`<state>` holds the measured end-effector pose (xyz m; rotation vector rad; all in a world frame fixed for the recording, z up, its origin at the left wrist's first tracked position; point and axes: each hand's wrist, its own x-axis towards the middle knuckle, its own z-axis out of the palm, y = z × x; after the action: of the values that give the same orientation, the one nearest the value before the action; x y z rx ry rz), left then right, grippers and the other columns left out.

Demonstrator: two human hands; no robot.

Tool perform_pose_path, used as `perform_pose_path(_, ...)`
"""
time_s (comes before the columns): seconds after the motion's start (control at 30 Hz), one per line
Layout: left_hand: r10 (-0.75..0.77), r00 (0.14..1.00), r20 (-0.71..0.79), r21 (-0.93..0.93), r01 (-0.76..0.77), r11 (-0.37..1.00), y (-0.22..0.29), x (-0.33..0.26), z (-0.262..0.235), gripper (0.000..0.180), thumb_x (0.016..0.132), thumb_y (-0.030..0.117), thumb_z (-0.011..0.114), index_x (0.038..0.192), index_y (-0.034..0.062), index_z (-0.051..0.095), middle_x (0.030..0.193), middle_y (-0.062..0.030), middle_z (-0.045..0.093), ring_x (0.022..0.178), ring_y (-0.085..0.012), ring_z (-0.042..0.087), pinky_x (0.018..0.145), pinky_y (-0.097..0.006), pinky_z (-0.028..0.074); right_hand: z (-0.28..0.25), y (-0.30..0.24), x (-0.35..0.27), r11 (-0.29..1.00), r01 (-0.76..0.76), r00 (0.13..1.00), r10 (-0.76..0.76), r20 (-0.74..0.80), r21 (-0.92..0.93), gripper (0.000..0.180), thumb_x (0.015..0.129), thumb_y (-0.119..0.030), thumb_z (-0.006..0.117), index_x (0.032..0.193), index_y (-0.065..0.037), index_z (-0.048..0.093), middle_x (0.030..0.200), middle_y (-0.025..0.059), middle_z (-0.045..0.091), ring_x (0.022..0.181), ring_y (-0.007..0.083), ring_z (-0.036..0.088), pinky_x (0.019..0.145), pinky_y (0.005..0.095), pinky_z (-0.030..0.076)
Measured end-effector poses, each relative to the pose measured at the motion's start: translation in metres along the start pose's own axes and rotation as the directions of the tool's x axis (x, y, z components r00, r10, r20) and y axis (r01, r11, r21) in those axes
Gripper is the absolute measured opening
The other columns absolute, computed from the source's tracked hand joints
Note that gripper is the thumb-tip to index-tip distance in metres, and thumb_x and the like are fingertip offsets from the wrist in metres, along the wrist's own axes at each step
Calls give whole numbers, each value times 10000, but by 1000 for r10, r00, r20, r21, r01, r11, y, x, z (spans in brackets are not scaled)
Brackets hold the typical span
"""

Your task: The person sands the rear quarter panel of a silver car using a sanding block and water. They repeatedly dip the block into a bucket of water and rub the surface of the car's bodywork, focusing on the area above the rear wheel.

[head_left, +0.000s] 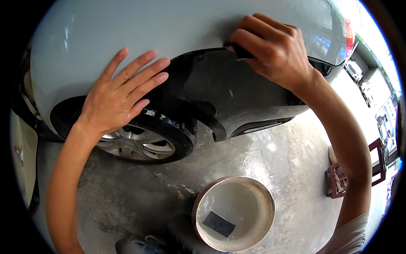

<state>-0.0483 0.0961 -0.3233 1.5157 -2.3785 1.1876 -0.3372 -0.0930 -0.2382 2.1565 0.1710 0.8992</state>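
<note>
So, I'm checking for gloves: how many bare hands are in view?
2: the left hand, spread over the grey car body above the wheel; the right hand, gripping a black pad at the upper edge of the dark panel.

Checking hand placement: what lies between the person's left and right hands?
In the head view, pale car bodywork and part of the black panel lie between left hand and right hand.

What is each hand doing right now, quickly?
Left hand: open, fingers spread, at the car above the wheel.
Right hand: closed, holding a small black object.
</note>
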Motion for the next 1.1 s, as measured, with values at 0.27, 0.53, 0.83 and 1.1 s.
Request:
perform_pose_path(0.27, -73, 989, 128, 29, 70, 997, 2, 2, -2, 801, 813, 151, 779, 1541, 139, 447, 1668, -34, 376, 1568, -290, 281, 1294, -590, 165, 17, -28, 26, 997, -57, 997, 53, -59, -59, 146, 797, -111, 742, 926, -130, 676, 894, -3, 630, 908, 167, 702, 584, 270, 612)
perform_pose_path(0.53, -3, 993, 119, 65, -5, 998, -7, -6, -6, 775, 867, 142, 721, 1572, 164, 397, 1683, -38, 351, 1575, -299, 268, 1294, -605, 160, -28, 40, -67, 979, -42, 989, 69, 132, -197, 192, 871, -144, 704, 1055, -181, 665, 1046, -24, 650, 967, 165, 688, 579, 261, 599)
perform_pose_path(0.83, 9, 996, 85, 5, -10, 1000, 0, 4, 3, 781, 867, 117, 711, 1576, 165, 385, 1687, -50, 343, 1576, -312, 265, 1288, -615, 157, -108, 122, -191, 924, -67, 975, 141, 171, -377, 194, 809, -39, 740, 954, -138, 658, 941, -12, 645, 864, 165, 680, 538, 291, 589)
perform_pose_path(1.1, -19, 999, 49, -10, 20, 1000, 8, 3, 5, 759, 843, 131, 751, 1532, 153, 434, 1676, -24, 359, 1575, -269, 270, 1289, -598, 169, -124, 33, -214, 220, -975, 222, 972, 79, 24, 388, 817, -347, 864, 997, -42, 707, 858, 126, 762, 780, 239, 741, 722, 368, 572)
